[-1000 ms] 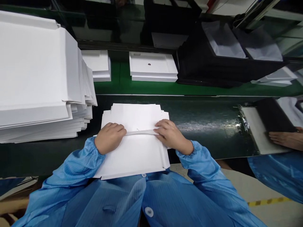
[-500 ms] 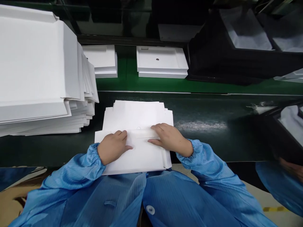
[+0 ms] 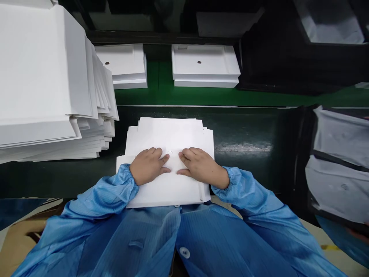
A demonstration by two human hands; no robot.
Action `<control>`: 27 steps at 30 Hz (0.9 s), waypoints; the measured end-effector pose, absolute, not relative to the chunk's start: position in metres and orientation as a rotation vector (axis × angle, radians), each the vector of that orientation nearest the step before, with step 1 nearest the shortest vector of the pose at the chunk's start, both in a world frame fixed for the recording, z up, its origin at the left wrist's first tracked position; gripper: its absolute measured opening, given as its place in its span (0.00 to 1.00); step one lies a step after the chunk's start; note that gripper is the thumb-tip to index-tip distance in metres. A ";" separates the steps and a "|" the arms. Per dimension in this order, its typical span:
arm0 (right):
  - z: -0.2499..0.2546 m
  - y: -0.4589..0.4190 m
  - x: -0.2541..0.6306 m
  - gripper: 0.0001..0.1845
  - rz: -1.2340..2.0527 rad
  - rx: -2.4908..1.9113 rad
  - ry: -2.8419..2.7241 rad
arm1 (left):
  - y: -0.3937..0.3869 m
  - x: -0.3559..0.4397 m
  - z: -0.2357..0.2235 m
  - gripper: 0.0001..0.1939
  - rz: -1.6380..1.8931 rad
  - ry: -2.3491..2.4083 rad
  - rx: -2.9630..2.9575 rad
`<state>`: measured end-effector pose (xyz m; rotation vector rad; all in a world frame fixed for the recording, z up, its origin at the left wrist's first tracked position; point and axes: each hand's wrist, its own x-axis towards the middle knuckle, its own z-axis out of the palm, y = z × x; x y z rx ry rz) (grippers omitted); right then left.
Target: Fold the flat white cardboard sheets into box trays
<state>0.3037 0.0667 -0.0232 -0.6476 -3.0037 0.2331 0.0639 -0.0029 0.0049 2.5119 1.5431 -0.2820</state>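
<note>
The left hand (image 3: 150, 165) and right hand (image 3: 201, 165), now closer yet apart, rest loosely on the white card (image 3: 170, 192) at the counter's (image 3: 245, 169) near edge, its once-raised middle strip (image 3: 174, 161) seemingly flat.

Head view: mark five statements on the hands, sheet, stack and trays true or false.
1. The left hand and right hand are both on the creased white sheet. True.
2. The stack of white sheets is on the person's right. False: it is on the left.
3. The left-hand tray and right-hand tray on the green surface each show a small dark spot. True.
4. The two hands overlap. False: there is a gap between them.
5. The person wears black sleeves. False: the sleeves are blue.
</note>
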 end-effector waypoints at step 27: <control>-0.016 0.085 0.293 0.17 0.234 -0.506 -3.066 | 0.008 0.082 -0.005 0.14 -0.091 1.518 2.610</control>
